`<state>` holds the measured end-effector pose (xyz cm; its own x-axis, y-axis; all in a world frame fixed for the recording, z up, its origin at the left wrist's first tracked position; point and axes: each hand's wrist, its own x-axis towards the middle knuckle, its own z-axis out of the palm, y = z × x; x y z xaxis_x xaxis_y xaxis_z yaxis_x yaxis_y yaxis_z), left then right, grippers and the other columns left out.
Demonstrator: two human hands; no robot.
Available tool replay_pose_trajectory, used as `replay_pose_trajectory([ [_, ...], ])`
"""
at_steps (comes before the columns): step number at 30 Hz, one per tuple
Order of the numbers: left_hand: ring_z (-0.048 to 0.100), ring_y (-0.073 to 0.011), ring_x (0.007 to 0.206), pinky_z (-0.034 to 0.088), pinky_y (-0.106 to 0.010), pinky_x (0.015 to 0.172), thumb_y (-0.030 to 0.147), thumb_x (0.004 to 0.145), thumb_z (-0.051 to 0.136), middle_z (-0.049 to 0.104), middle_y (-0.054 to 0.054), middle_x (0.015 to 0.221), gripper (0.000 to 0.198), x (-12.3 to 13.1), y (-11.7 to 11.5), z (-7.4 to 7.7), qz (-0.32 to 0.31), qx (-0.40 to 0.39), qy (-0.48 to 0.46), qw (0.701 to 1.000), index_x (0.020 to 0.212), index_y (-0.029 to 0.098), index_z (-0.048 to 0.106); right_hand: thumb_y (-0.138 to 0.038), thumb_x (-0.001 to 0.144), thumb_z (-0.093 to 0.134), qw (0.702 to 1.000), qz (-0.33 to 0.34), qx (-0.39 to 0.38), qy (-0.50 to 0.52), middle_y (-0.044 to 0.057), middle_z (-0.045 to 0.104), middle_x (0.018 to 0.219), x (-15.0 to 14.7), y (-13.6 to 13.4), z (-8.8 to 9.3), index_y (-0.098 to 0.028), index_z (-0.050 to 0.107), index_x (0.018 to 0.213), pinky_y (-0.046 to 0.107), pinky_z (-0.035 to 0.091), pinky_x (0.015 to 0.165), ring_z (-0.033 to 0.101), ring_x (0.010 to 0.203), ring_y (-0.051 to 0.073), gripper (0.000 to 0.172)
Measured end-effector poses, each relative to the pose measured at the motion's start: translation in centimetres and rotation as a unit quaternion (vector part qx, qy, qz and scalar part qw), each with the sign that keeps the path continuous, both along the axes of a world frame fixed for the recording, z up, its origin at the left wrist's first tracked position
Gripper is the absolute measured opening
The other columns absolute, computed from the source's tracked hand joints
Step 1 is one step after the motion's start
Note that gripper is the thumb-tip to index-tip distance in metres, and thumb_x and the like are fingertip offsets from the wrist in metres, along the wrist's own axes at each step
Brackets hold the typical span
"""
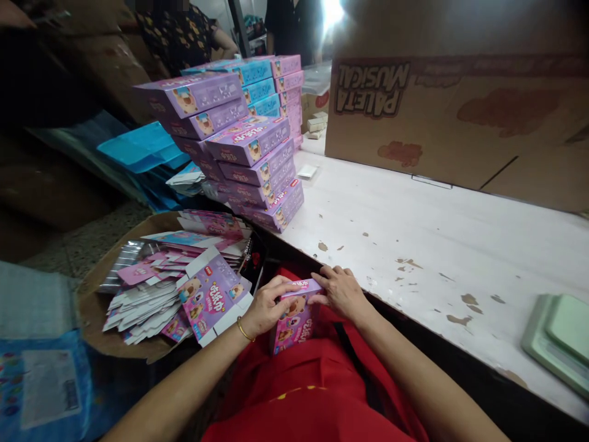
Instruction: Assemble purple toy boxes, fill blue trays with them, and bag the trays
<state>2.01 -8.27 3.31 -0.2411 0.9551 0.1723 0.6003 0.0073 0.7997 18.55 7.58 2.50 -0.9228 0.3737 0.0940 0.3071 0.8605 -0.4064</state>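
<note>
A purple and pink printed carton stands upright on my lap against the red clothing, below the table edge. My left hand grips its left side near the top, thumb across the front. At the upper right corner, my right hand holds the same carton, with fingers over the top and thumb on the front. The top face looks folded over, partly hidden by my fingers. To the left, flattened purple cartons lie piled with other folded cartons in a large open cardboard box.
Stacks of purple boxes rise at the table's left edge, blue and pink boxes behind. A large brown carton stands across the white table. A pale green scale sits right. People stand at the back.
</note>
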Motion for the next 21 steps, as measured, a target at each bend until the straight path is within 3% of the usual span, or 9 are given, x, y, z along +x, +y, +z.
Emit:
replay_pose_trajectory([
  [2, 0.055, -0.0186, 0.095, 0.046, -0.033, 0.084, 0.026, 0.082, 0.053, 0.057, -0.007, 0.101, 0.024, -0.3, -0.1, 0.4, 0.019, 0.008, -0.015, 1.000, 0.103, 0.022, 0.064, -0.058, 0.077, 0.052, 0.986, -0.019, -0.162, 0.043, 0.009, 0.054, 0.118, 1.0, 0.0, -1.2, -0.026, 0.052, 0.124, 0.037, 0.042, 0.083, 0.052, 0.099, 0.024, 0.057],
  [3, 0.055, -0.0189, 0.096, 0.045, -0.033, 0.085, 0.027, 0.083, 0.053, 0.057, -0.007, 0.101, 0.023, -0.6, -0.2, 0.9, 0.033, 0.016, -0.029, 0.999, 0.102, 0.021, 0.064, -0.058, 0.075, 0.055, 0.963, -0.016, -0.258, 0.074, 0.008, 0.052, 0.122, 1.5, -0.5, -1.6, -0.026, 0.049, 0.127, 0.036, 0.043, 0.085, 0.053, 0.102, 0.023, 0.061],
  [6, 0.054, -0.0207, 0.101, 0.042, -0.035, 0.091, 0.035, 0.083, 0.054, 0.058, -0.007, 0.105, 0.026, -1.2, -0.1, 3.6, 0.089, 0.049, -0.097, 0.990, 0.102, 0.020, 0.063, -0.050, 0.075, 0.060, 0.855, 0.023, -0.497, 0.143, 0.006, 0.055, 0.122, 1.9, -3.3, -1.1, -0.027, 0.047, 0.128, 0.037, 0.043, 0.090, 0.053, 0.108, 0.023, 0.059],
  [9, 0.048, -0.0255, 0.114, 0.041, -0.038, 0.094, 0.053, 0.081, 0.048, 0.047, -0.009, 0.129, 0.052, -2.1, -0.2, 7.1, 0.108, 0.127, -0.226, 0.960, 0.125, 0.024, 0.047, -0.044, 0.079, 0.058, 0.782, 0.035, -0.596, 0.177, 0.006, 0.061, 0.112, 0.8, -4.8, 2.9, -0.023, 0.055, 0.119, 0.039, 0.045, 0.089, 0.057, 0.101, 0.024, 0.045],
  [12, 0.047, -0.0272, 0.116, 0.043, -0.040, 0.092, 0.059, 0.081, 0.042, 0.034, -0.010, 0.140, 0.063, -4.1, -1.3, 8.5, 0.147, 0.185, -0.309, 0.921, 0.135, 0.029, 0.029, -0.043, 0.076, 0.061, 0.774, -0.023, -0.584, 0.244, 0.007, 0.065, 0.100, -1.8, -3.0, 9.5, -0.019, 0.059, 0.109, 0.035, 0.050, 0.079, 0.061, 0.089, 0.023, 0.041],
  [14, 0.049, -0.0249, 0.115, 0.042, -0.039, 0.094, 0.051, 0.081, 0.049, 0.038, -0.009, 0.138, 0.058, -6.4, -2.9, 7.1, 0.238, 0.168, -0.282, 0.914, 0.133, 0.029, 0.033, -0.046, 0.075, 0.062, 0.785, -0.064, -0.536, 0.303, 0.006, 0.066, 0.086, -4.8, -0.5, 14.4, -0.016, 0.062, 0.099, 0.028, 0.051, 0.066, 0.061, 0.074, 0.018, 0.038],
  [17, 0.050, -0.0256, 0.113, 0.039, -0.039, 0.097, 0.048, 0.074, 0.059, 0.048, -0.011, 0.128, 0.060, -10.5, -6.6, 2.2, 0.390, 0.099, -0.190, 0.896, 0.125, 0.021, 0.041, -0.055, 0.072, 0.060, 0.784, -0.088, -0.504, 0.351, 0.005, 0.060, 0.071, -10.9, 3.0, 20.4, -0.011, 0.062, 0.088, 0.021, 0.046, 0.045, 0.053, 0.052, 0.011, 0.046],
  [19, 0.050, -0.0309, 0.113, 0.039, -0.043, 0.096, 0.052, 0.066, 0.061, 0.053, -0.015, 0.119, 0.066, -12.7, -9.6, -1.4, 0.471, 0.030, -0.107, 0.875, 0.119, 0.015, 0.046, -0.061, 0.074, 0.054, 0.773, -0.100, -0.526, 0.338, 0.007, 0.060, 0.075, -14.9, 4.5, 22.6, -0.009, 0.060, 0.093, 0.024, 0.048, 0.043, 0.051, 0.047, 0.009, 0.055],
  [21, 0.048, -0.0367, 0.114, 0.037, -0.047, 0.096, 0.055, 0.059, 0.063, 0.054, -0.016, 0.114, 0.069, -13.9, -12.4, -4.1, 0.538, -0.049, -0.026, 0.841, 0.113, 0.014, 0.049, -0.061, 0.075, 0.051, 0.780, -0.076, -0.533, 0.320, 0.011, 0.060, 0.093, -17.5, 5.1, 23.0, -0.009, 0.058, 0.103, 0.027, 0.052, 0.049, 0.057, 0.054, 0.010, 0.059],
])
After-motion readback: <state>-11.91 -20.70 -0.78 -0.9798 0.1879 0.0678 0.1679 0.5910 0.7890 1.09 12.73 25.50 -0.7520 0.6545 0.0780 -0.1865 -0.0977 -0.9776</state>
